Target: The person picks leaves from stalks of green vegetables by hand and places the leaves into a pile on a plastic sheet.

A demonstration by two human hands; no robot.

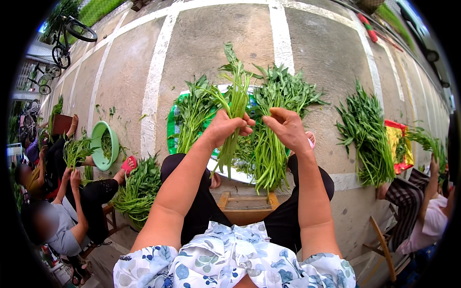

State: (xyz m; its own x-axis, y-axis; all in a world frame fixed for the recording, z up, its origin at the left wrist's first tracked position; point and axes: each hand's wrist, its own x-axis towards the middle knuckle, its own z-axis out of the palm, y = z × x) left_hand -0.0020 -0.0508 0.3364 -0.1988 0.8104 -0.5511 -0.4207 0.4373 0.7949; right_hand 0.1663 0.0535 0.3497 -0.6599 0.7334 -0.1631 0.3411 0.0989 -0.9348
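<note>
My left hand (224, 127) is closed around a small bunch of water spinach (237, 98), its leaves pointing away from me and its stems hanging below the fist. To its right, my right hand (288, 128) is raised with thumb and fingers pinched; what they hold, if anything, is too small to make out. Beneath my hands lie two piles of the same greens: a left pile (193, 113) and a larger right pile (271, 156) with long stems toward me. Both rest on a green printed sheet (171, 128) and a white surface, with loose leaves between them.
A small wooden stool (247, 215) stands between my knees. Leftward are a heap of greens (139, 192), a light green basin (114, 144) and seated people handling stems. On the right lie another heap (367, 139), a red-yellow bag (402, 149) and another seated person. Bicycles (62, 45) stand far left.
</note>
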